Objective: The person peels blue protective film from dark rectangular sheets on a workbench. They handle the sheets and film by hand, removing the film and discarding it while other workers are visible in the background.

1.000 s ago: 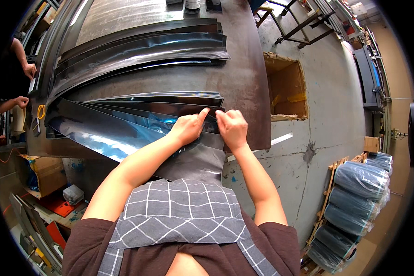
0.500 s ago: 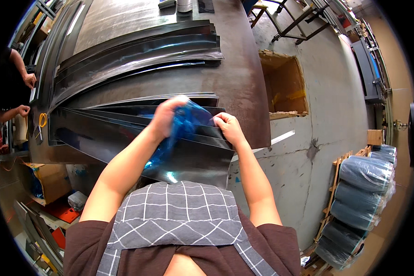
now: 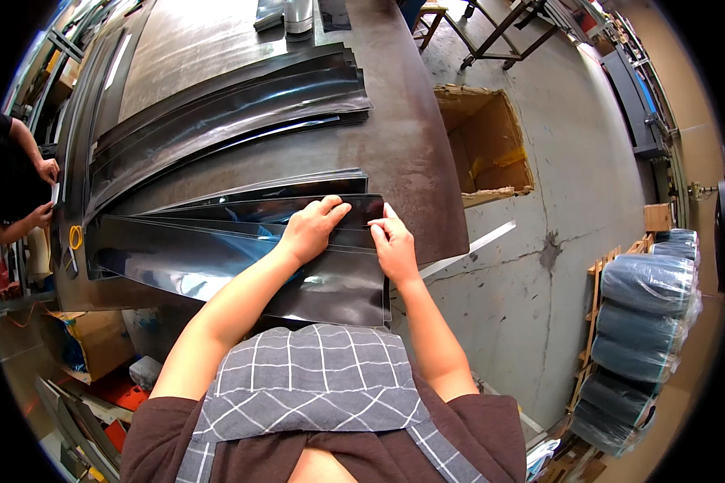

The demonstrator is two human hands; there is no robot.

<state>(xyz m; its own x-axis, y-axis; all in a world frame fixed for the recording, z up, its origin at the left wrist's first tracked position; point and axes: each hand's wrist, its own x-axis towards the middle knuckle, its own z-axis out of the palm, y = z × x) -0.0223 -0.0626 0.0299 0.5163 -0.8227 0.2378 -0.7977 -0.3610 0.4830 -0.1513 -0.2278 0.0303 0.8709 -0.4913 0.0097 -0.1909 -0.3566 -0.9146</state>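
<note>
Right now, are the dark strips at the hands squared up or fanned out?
Fanned out: the dark strips bunch at their left ends but splay apart toward the right hand.

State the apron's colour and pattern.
The apron is grey with a white-lined check, best seen in the head view.

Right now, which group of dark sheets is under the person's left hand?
The fanned group nearest the checked apron: the left hand lies over it, the right hand at its right end. The farther group has no hand over it.
</note>
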